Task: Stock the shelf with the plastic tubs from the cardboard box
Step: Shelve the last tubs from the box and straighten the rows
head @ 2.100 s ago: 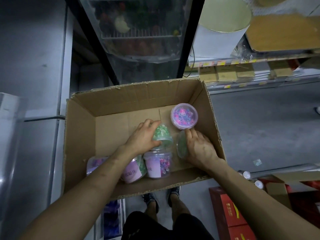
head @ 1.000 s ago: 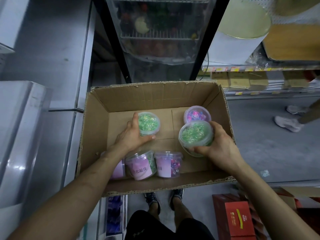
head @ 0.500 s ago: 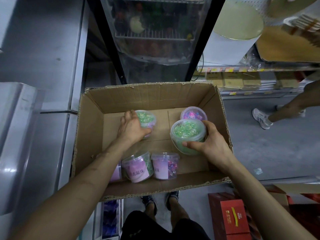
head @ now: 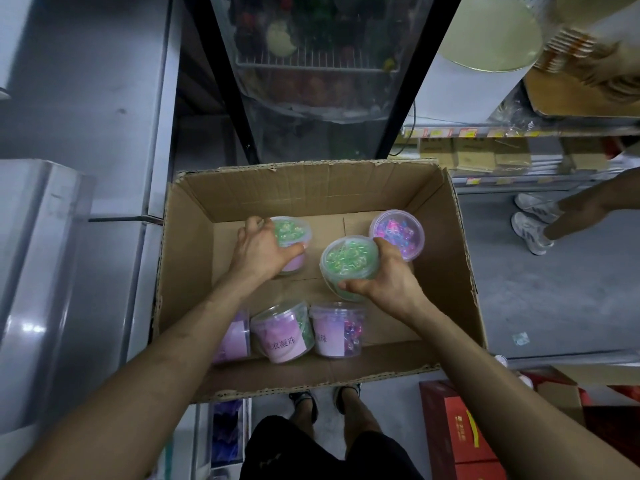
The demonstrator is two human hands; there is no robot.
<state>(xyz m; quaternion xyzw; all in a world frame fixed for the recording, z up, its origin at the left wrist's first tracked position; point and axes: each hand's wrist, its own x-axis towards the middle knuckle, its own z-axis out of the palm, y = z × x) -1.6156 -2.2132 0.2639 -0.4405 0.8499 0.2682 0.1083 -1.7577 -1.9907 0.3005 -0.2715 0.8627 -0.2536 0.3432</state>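
Grip check: right hand (head: 388, 282) is curled round a green tub (head: 348, 259), thumb and fingertips pinching its lid rim, mid box (head: 311, 188). Left hand (head: 259, 252) grips a second green tub (head: 292, 233) from above, further back. Purple tub (head: 398, 233) stands upright just behind my right hand. Three more lie on their sides along the near wall. The middle tub (head: 282, 336) has a pink label reading 衣凝珠, the right tub (head: 337, 330) shows only 珠. Red cartons (head: 460, 431) sit on the floor outside, print unreadable.
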